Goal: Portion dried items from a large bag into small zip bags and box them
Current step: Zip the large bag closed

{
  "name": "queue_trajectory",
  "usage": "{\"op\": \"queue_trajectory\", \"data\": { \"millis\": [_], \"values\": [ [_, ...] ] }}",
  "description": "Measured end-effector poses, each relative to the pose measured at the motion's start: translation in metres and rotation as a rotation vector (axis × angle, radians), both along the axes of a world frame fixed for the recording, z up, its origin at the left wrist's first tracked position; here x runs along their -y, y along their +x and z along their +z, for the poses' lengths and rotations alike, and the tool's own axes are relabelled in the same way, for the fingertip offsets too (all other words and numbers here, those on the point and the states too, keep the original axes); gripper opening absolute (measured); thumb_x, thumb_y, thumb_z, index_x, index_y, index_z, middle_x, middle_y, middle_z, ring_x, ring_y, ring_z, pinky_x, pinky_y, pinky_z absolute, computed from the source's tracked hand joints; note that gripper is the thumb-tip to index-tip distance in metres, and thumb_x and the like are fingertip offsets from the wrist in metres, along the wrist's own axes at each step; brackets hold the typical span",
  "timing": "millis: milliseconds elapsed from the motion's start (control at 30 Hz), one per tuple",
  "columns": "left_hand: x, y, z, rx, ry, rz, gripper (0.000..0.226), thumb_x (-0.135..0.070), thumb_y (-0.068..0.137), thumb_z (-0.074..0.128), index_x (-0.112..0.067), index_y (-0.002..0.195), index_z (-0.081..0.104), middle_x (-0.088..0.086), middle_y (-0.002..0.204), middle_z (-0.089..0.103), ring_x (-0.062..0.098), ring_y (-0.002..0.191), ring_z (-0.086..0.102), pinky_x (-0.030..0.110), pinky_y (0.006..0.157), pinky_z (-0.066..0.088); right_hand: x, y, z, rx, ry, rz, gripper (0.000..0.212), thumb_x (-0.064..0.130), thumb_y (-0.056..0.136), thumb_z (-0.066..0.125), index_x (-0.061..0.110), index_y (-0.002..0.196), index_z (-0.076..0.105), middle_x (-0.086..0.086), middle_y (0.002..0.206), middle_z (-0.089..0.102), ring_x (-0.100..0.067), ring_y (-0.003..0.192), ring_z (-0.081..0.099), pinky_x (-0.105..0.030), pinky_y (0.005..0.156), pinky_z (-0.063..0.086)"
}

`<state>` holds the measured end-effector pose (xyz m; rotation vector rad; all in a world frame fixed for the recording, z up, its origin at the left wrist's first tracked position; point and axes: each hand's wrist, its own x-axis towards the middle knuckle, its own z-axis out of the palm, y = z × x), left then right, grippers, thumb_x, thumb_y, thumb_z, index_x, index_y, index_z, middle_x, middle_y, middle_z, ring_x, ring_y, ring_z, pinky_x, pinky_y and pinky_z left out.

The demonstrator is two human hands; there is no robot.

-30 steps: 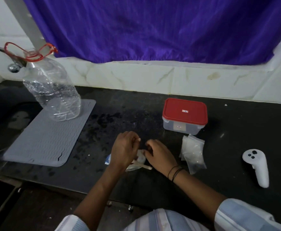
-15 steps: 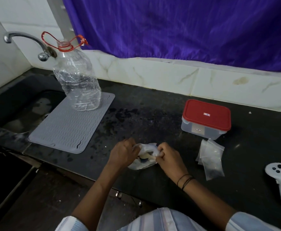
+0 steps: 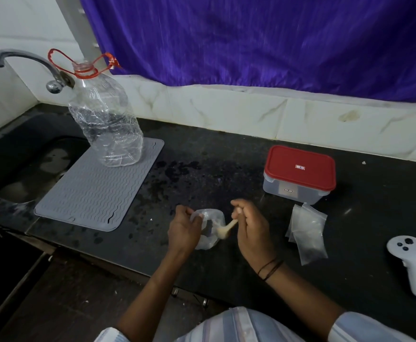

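While the left hand (image 3: 183,229) pinches the bag (image 3: 210,228) open, the right hand (image 3: 250,225) grips a spoon (image 3: 226,228). Its scoop is in the bag.

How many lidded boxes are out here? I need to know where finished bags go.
1. The red-lidded box stands closed on the counter near the back wall, beyond the small zip bags and the right hand. Others may lie outside the view.

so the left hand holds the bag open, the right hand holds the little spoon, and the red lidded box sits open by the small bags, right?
Not quite. In the head view the red lidded box is closed, its lid on. The rest stands: the left hand holds the bag open, the right hand holds the spoon, and the small bags lie beside the box.
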<state>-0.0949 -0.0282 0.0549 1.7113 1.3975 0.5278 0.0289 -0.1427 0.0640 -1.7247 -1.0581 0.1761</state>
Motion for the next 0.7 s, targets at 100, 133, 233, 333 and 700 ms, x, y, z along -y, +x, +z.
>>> {"op": "queue_trajectory", "data": {
  "millis": [100,133,233,333,700],
  "values": [
    [-0.001,0.004,0.000,0.042,-0.042,0.024,0.014,-0.027,0.092,0.064,-0.016,0.092,0.054,-0.003,0.080,0.060,0.015,0.074,0.059,0.034,0.068,0.050,-0.002,-0.008,0.003,0.103,-0.073,0.180,0.029,0.022,0.096,0.038,0.014,0.114,0.060,0.012,0.101,0.054,0.010,0.090,0.051,-0.004,0.081,0.040],
    [-0.001,0.005,-0.001,0.066,-0.064,0.026,0.015,-0.029,0.091,0.065,-0.017,0.091,0.055,-0.001,0.083,0.062,0.017,0.076,0.061,0.038,0.071,0.053,-0.003,-0.010,0.003,0.158,-0.141,0.261,0.028,0.022,0.096,0.039,0.017,0.114,0.059,0.013,0.104,0.054,0.010,0.093,0.051,-0.006,0.081,0.041],
    [-0.002,0.010,-0.004,0.186,-0.156,0.041,0.024,-0.038,0.088,0.070,-0.018,0.093,0.058,0.007,0.089,0.068,0.023,0.080,0.069,0.046,0.072,0.060,-0.009,-0.016,-0.001,0.256,-0.344,0.375,0.018,0.028,0.095,0.052,0.018,0.110,0.057,0.004,0.112,0.056,-0.013,0.091,0.060,-0.030,0.070,0.052],
    [-0.001,0.015,-0.005,0.267,-0.217,0.088,0.038,-0.052,0.087,0.067,-0.014,0.091,0.063,0.008,0.087,0.071,0.023,0.078,0.070,0.045,0.071,0.060,-0.011,-0.016,-0.004,0.308,-0.516,0.345,0.038,0.049,0.085,0.064,0.019,0.108,0.053,0.003,0.118,0.054,-0.020,0.092,0.060,-0.037,0.067,0.053],
    [0.035,0.019,-0.051,0.555,-0.296,-0.021,0.021,0.005,0.096,0.051,-0.011,0.105,0.062,0.012,0.100,0.073,0.033,0.096,0.070,0.047,0.086,0.060,-0.015,0.000,-0.015,0.118,-0.769,0.104,0.013,0.023,0.096,0.046,0.019,0.108,0.043,-0.008,0.095,0.064,-0.026,0.084,0.064,-0.041,0.068,0.053]
  ]
}}
